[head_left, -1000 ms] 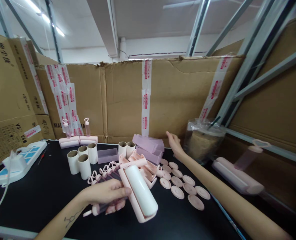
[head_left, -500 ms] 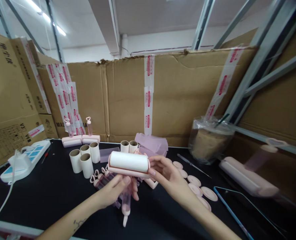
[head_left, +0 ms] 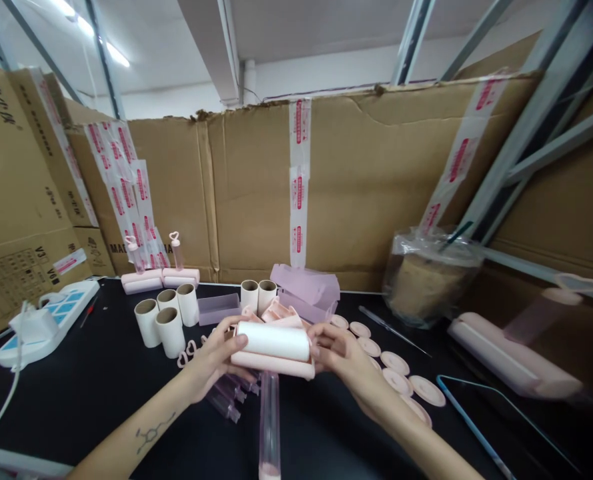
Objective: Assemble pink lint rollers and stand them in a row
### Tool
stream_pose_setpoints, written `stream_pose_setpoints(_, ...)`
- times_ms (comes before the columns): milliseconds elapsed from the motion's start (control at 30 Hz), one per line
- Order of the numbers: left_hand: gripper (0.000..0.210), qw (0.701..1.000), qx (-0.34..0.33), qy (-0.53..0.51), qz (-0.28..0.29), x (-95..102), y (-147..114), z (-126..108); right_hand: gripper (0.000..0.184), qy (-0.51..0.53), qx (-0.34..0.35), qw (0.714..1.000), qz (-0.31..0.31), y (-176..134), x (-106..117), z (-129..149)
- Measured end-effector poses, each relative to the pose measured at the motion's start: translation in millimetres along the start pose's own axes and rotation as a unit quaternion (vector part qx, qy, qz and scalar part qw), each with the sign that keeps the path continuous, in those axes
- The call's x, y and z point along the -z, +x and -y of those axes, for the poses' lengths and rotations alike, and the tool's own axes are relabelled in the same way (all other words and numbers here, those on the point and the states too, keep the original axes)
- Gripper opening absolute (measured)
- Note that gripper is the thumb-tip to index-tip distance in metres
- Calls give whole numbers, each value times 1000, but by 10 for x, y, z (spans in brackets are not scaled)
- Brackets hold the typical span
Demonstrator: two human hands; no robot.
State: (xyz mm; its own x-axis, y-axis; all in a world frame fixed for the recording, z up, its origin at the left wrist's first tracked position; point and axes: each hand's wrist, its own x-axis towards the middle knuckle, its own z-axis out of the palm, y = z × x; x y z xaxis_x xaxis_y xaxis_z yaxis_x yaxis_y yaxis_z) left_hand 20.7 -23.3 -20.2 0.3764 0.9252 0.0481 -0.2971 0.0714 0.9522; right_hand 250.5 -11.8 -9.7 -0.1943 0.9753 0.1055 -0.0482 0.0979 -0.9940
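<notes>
Lint roller (head_left: 275, 343) held between both hands: smooth white cylinder in a pale-pink plastic cradle, translucent tubular handle (head_left: 270, 427) jutting below the fingers. Left hand (head_left: 210, 365): thumb and fingers clamped on its left end. Right hand (head_left: 349, 365): fingertips pinched on its right end. Beyond left fingers, upright white tubes (head_left: 170, 337), brown inside; beside right fingers, flat pink discs (head_left: 395, 363). Far left of both, cardboard carton (head_left: 13, 207), "V3" and "V6" legible.

From the head, I look forward and down: left hand (head_left: 211, 363) and right hand (head_left: 345, 365) near, cardboard wall (head_left: 251, 207) beyond.
</notes>
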Motion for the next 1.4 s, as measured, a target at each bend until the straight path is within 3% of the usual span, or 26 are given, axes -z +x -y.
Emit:
stream_pose_setpoints(167,56,975,21,223,-3,-28,-13,-78,24,-37,-5,998,46,-14,-81,-149)
stream_pose_setpoints(300,49,952,24,305,17,9,14,-54,19,-63,-14,997,45,-52,-117,-181)
stream_pose_setpoints(600,47,943,-27,329,38,-32,-20,-83,18,-73,44,994,74,-36,-180,-227)
stream_pose_setpoints(867,49,936,-30,348,42,-62,-19,-35,18,-112,89,985,99,-80,-153,-227)
stream_pose_setpoints(1400,45,951,-30,306,31,-112,-32,54,17,-109,84,983,118,-43,-103,-213)
